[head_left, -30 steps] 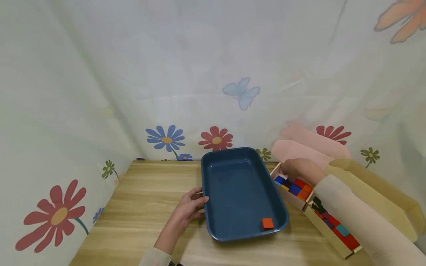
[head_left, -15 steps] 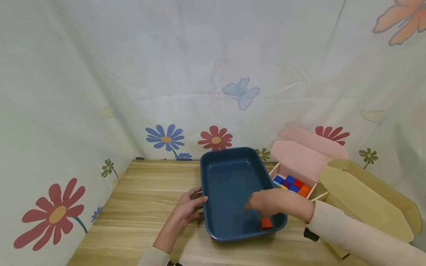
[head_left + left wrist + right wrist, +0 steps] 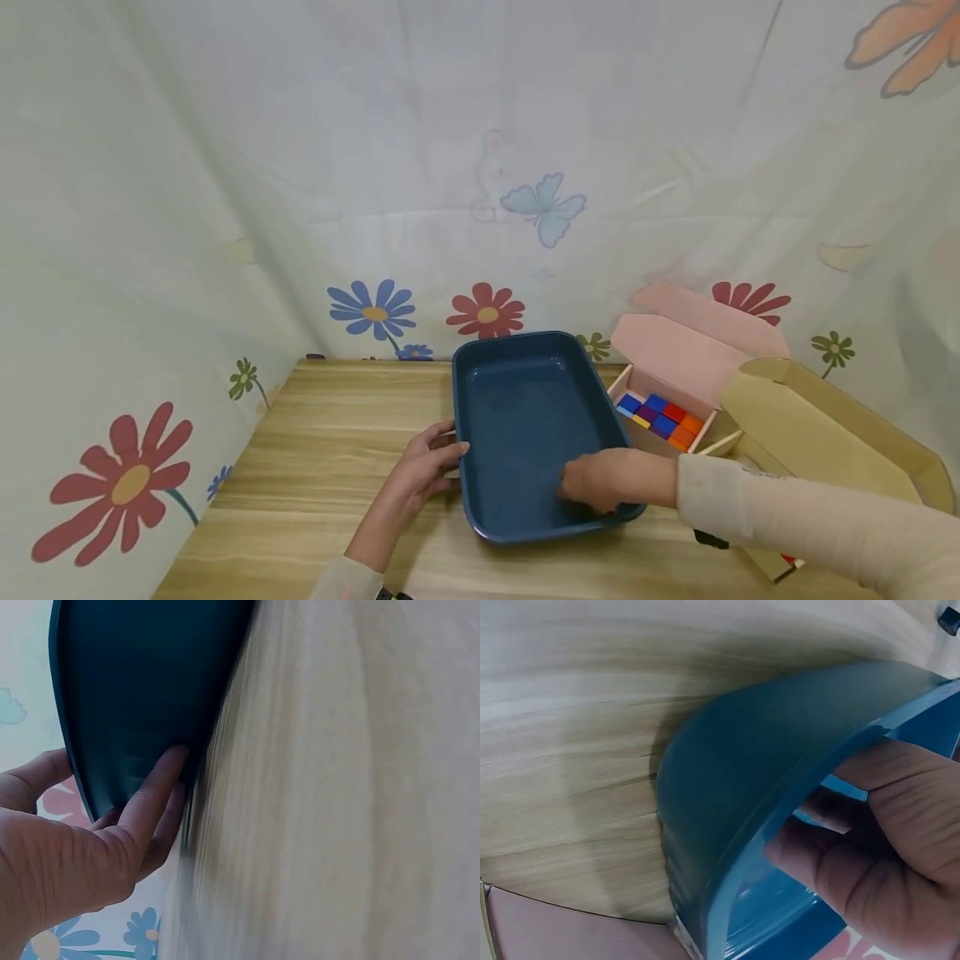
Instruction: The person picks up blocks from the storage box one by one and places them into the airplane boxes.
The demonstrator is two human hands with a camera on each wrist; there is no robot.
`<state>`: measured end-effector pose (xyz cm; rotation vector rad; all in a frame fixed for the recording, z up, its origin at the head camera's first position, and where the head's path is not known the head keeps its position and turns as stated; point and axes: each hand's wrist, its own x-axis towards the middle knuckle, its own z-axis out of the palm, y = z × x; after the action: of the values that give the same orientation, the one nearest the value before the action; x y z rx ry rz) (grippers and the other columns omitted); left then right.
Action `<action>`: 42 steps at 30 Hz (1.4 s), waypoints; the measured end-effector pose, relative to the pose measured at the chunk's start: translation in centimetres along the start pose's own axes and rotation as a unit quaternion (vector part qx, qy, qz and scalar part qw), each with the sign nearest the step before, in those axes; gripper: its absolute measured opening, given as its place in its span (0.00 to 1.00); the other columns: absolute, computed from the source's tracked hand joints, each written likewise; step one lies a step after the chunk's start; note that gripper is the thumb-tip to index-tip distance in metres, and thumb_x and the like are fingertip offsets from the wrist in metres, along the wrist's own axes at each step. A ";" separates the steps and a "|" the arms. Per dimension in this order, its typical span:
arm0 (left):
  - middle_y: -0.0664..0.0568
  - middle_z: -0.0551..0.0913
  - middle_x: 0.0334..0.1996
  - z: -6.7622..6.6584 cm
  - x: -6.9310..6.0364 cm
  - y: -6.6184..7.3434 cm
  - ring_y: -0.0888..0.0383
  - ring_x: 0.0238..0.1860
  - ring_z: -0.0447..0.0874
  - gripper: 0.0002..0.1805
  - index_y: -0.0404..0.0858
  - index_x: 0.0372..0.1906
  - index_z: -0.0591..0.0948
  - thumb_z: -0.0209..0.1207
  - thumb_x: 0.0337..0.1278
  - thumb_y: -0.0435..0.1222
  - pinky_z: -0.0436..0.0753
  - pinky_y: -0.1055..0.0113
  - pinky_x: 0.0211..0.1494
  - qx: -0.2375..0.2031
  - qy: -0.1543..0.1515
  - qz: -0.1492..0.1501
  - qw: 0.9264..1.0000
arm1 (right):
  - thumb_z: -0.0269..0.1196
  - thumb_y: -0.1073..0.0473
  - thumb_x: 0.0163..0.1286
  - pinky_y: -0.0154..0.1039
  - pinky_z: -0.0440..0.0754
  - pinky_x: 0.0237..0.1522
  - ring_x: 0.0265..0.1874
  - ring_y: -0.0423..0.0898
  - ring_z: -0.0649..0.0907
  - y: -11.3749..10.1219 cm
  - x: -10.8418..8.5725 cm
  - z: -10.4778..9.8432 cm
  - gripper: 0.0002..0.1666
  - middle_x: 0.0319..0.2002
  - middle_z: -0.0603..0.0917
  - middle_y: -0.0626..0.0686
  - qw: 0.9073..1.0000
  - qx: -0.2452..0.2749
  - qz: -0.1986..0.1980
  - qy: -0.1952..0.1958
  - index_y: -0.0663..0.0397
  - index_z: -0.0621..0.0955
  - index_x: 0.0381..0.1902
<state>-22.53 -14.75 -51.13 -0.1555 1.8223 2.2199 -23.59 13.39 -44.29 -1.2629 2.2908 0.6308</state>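
Note:
A dark blue rectangular tray [image 3: 525, 400] stands on the table. My left hand [image 3: 422, 471] holds its left side, the thumb at the rim and the other fingers against the outer wall; the left wrist view shows these fingers [image 3: 154, 799] on the wall. Inside the tray's near right corner is my right hand [image 3: 611, 479], its fingers bent downward. The right wrist view shows the right hand [image 3: 892, 847] reaching over the rim, with its fingertips partly hidden. Whether it pinches a block cannot be seen. The hand covers the spot where a red-orange block lay.
Right of the tray, an open pink box [image 3: 656, 442] contains several blue, red, orange and purple blocks [image 3: 663, 425]. A yellow box with its lid [image 3: 832, 437] raised stands nearer, mostly behind the right sleeve [image 3: 810, 512]. A flowered curtain [image 3: 420, 208] hangs behind the table [image 3: 322, 475].
My right hand has left the pink box, crossed left over the tray and lowered into its near right corner, covering the red-orange block there. The left hand stays at the tray's side.

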 end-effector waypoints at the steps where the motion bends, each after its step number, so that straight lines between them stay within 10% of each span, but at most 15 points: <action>1: 0.30 0.66 0.69 0.0 0.0 0.0 0.42 0.57 0.81 0.37 0.31 0.76 0.60 0.62 0.67 0.32 0.85 0.48 0.49 0.000 0.000 -0.001 1.000 | 0.74 0.67 0.60 0.35 0.81 0.29 0.29 0.41 0.77 0.1 0.0 0.1 0.15 0.35 0.78 0.43 1.000 0.001 0.000 0.003 0.43 0.81 0.37; 23: 0.31 0.67 0.67 -0.3 -0.3 0.0 0.47 0.52 0.83 0.38 0.32 0.75 0.61 0.64 0.65 0.33 0.85 0.49 0.48 -0.004 0.009 -0.004 1.000 | 0.71 0.65 0.63 0.31 0.76 0.24 0.22 0.39 0.74 0.9 -0.3 0.2 0.09 0.25 0.75 0.42 0.997 0.062 -0.020 0.043 0.45 0.83 0.29; 36: 0.32 0.69 0.66 -0.3 -0.2 -0.2 0.49 0.50 0.83 0.37 0.32 0.74 0.63 0.65 0.64 0.34 0.85 0.49 0.47 -0.001 0.013 -0.005 1.000 | 0.73 0.62 0.63 0.25 0.77 0.30 0.26 0.34 0.78 6.1 -3.6 -1.6 0.06 0.31 0.78 0.42 0.966 0.079 -0.095 0.225 0.46 0.85 0.35; 42: 0.32 0.68 0.67 -0.1 -0.1 0.1 0.47 0.52 0.83 0.38 0.33 0.75 0.62 0.65 0.65 0.34 0.85 0.48 0.48 -0.001 0.009 -0.005 1.000 | 0.74 0.62 0.62 0.27 0.78 0.30 0.26 0.36 0.77 8.9 -4.6 -1.7 0.08 0.30 0.78 0.43 0.954 0.083 -0.059 0.282 0.47 0.83 0.33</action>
<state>-22.50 -14.85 -51.03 -0.1856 1.8250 2.2200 -29.36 19.70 -38.73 -1.6376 2.6099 0.0216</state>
